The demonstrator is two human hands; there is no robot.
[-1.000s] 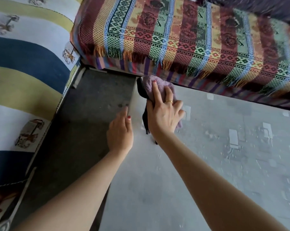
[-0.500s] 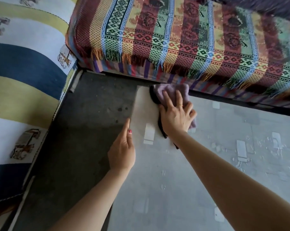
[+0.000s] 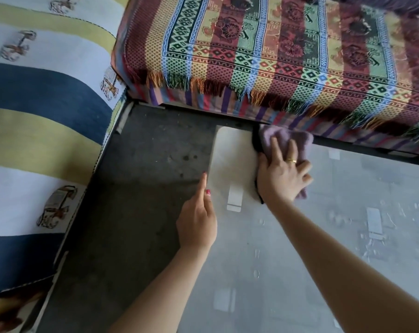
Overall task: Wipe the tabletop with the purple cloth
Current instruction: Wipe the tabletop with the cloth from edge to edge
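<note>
The purple cloth [image 3: 285,141] lies bunched on the grey tabletop [image 3: 324,236] near its far left corner. My right hand [image 3: 282,175] presses flat on the cloth with the fingers spread, covering its near part. A gold ring shows on one finger. My left hand [image 3: 197,221] rests along the table's left edge with fingers straight, holding nothing. Pale tape strips and scuffs mark the tabletop.
A sofa seat with a bright patterned, fringed throw [image 3: 276,56] runs along the table's far edge. A second seat with yellow, white and navy stripes [image 3: 42,116] stands at the left. Dark grey floor [image 3: 141,188] lies between them and the table.
My right hand has slid the cloth to the right along the far edge of the tabletop. My left hand has stayed on the left edge.
</note>
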